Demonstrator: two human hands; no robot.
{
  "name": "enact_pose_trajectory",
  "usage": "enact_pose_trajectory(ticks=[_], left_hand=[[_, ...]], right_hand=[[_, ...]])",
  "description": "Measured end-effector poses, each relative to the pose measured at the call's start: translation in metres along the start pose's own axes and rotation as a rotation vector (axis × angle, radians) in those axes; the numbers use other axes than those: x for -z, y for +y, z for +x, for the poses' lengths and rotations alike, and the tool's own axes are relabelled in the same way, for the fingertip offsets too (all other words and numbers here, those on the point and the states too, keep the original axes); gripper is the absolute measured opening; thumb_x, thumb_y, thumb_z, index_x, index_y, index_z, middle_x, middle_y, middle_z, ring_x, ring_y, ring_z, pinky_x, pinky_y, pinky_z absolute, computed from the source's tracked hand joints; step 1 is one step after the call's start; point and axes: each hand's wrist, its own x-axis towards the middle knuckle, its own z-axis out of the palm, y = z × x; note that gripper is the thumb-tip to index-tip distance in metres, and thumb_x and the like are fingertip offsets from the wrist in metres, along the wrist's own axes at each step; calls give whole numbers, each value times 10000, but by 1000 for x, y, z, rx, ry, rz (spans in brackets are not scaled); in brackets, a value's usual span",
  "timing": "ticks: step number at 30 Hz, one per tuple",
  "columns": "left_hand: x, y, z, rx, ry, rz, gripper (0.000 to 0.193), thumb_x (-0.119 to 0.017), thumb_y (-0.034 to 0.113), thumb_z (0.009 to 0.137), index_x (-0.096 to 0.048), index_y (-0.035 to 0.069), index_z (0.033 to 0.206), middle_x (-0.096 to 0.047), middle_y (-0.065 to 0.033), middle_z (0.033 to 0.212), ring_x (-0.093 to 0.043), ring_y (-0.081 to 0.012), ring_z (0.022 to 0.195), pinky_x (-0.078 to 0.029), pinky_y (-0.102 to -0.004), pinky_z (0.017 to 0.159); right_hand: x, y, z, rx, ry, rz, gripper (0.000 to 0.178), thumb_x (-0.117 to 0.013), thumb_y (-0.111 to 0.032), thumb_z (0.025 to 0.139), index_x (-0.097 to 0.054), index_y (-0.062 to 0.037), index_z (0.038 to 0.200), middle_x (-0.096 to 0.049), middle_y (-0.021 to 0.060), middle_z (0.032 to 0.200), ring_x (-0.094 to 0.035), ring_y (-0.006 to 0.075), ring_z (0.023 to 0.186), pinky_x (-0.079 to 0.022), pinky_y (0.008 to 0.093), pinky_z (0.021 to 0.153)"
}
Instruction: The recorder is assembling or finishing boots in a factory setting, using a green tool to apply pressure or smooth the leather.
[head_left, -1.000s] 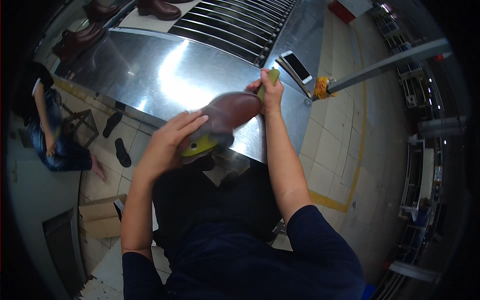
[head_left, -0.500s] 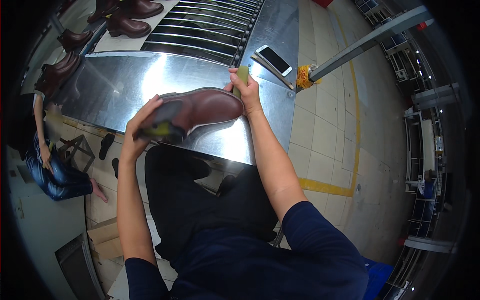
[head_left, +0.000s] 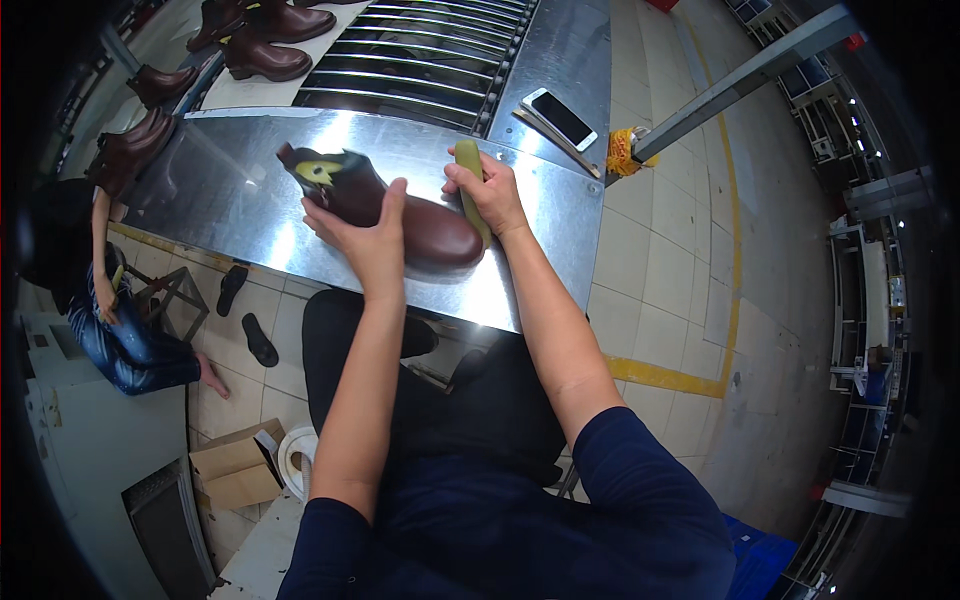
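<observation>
A dark brown leather ankle boot [head_left: 432, 230] lies over the metal table, its toe pointing right. Yellow-green shows inside its shaft opening at the upper left. My left hand [head_left: 362, 240] is wrapped round the boot between shaft and instep, thumb on the near upper side. In the fist of my right hand [head_left: 490, 195] is an olive-green, bar-shaped piece [head_left: 467, 155]. Its lower end reaches down beside the toe of the boot, seemingly touching it. What the piece is made of I cannot make out.
Behind the table [head_left: 240, 210] runs a roller conveyor [head_left: 410, 60]. Several brown boots [head_left: 265, 58] stand at the far left. A phone [head_left: 560, 118] rests on a flat item at the right corner, near a metal post [head_left: 740, 85]. Another person [head_left: 130, 330] sits at the left.
The boot has been turned, its opening now facing up and left. My left hand has shifted from the shaft end towards the instep. My right hand still grips the olive-green piece.
</observation>
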Motion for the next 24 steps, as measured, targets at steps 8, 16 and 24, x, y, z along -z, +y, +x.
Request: enact_pose_trajectory(ticks=[8,16,24], left_hand=[[-7,-19,-5,-190,83,189,1297,-881,499,739,-55,-3,1603,-54,-409,1605,-43,-523,1531,-135,-586,1225],[-3,-17,0,-201,44,183,1320,-870,543,723,-72,-70,1576,-94,-411,1592,-102,-530,1518,-154,-595,1217],[-1,-13,-4,-126,22,125,1337,-870,538,716,-51,-77,1575,-93,-420,1585,-110,-525,1522,-182,-595,1210]], right_hand=[[-2,-1,-2,-3,95,75,386,-716,-256,937,-634,30,1183,-681,70,770,-690,139,708,-573,283,649],[-2,-6,-3,8,114,61,399,-687,-214,934,-600,53,1218,-697,99,780,-723,198,758,-587,318,749],[-3,-3,-5,1,130,76,352,-665,-190,942,-611,47,1196,-707,118,783,-716,185,719,-604,317,666]])
